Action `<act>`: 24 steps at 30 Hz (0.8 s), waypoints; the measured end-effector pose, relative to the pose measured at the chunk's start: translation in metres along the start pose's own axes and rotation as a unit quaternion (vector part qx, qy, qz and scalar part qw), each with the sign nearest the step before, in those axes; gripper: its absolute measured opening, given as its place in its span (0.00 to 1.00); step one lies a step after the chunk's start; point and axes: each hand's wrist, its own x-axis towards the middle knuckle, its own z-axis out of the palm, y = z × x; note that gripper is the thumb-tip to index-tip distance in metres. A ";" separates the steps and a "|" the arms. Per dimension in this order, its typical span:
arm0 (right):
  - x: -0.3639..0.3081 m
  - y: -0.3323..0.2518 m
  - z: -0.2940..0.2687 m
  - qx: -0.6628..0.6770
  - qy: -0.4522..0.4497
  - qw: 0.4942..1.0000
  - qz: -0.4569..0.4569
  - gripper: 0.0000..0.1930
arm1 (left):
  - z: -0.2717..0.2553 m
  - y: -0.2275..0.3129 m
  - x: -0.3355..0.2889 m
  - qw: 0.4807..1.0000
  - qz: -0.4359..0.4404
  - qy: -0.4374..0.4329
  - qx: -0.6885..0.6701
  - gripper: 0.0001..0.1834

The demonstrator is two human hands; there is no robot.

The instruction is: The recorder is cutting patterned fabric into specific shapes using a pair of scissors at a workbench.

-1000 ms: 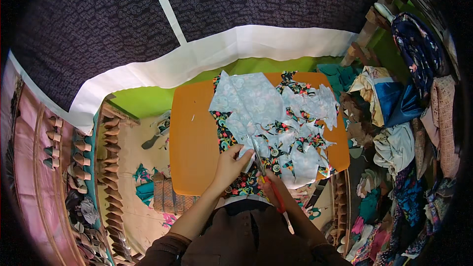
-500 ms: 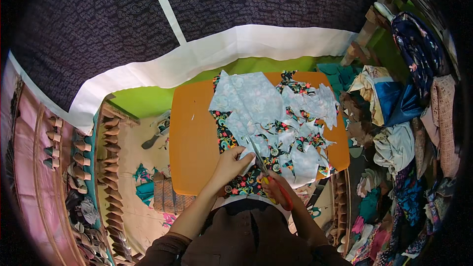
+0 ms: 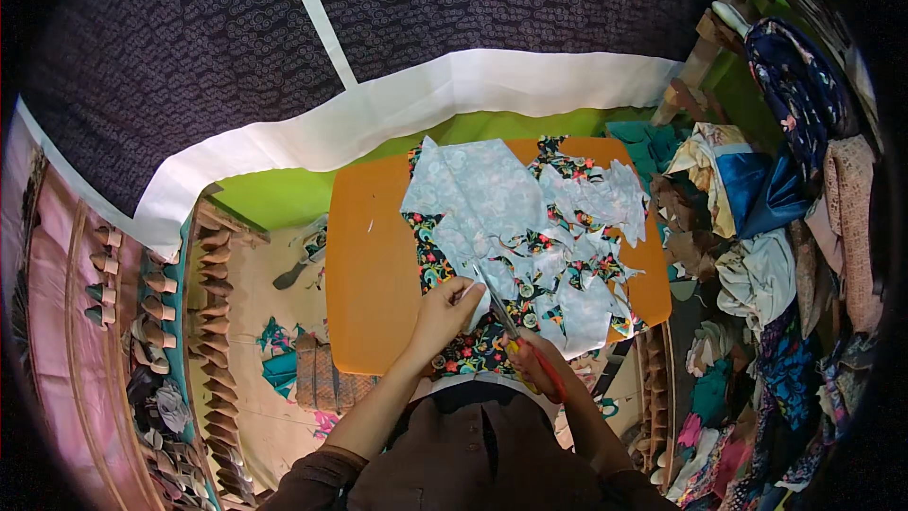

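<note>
My right hand (image 3: pixel 526 358) is closed round the red and yellow handles of a pair of scissors (image 3: pixel 498 306). The blades point away from me, up and slightly left, over the cloth. My left hand (image 3: pixel 443 318), just left of the blades, pinches a small pale piece of fabric (image 3: pixel 478 310). Under both hands lies floral fabric (image 3: pixel 470 350), dark with red, orange and green flowers. Its pale underside (image 3: pixel 482 180) faces up farther back. Jagged cut pieces (image 3: pixel 586 308) lie to the right of the blades.
An orange table (image 3: pixel 369 255) carries the fabric. Racks of shoe lasts or shoes (image 3: pixel 216 322) stand at the left. Heaped cloth (image 3: pixel 757 284) fills the right side. A dark patterned curtain with a white border (image 3: pixel 454 76) hangs behind. Fabric scraps (image 3: pixel 277 360) lie on the floor.
Both hands have shifted only slightly. The scissor blades have drawn closer together beside the left hand, which still pinches the pale piece.
</note>
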 end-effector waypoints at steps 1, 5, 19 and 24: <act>0.001 0.003 -0.002 0.001 -0.011 1.000 0.026 0.30 | 0.001 0.001 -0.001 1.000 0.009 -0.015 0.002 0.11; -0.003 0.000 0.003 -0.020 0.000 0.999 -0.029 0.30 | 0.001 0.007 -0.004 0.998 0.004 -0.057 0.021 0.11; -0.007 0.023 0.003 -0.003 -0.023 0.999 -0.032 0.31 | -0.017 0.016 -0.004 0.970 -0.046 -0.150 0.186 0.15; -0.016 0.004 0.006 0.021 -0.026 0.998 0.060 0.30 | -0.020 0.016 -0.002 0.968 -0.066 -0.168 0.175 0.15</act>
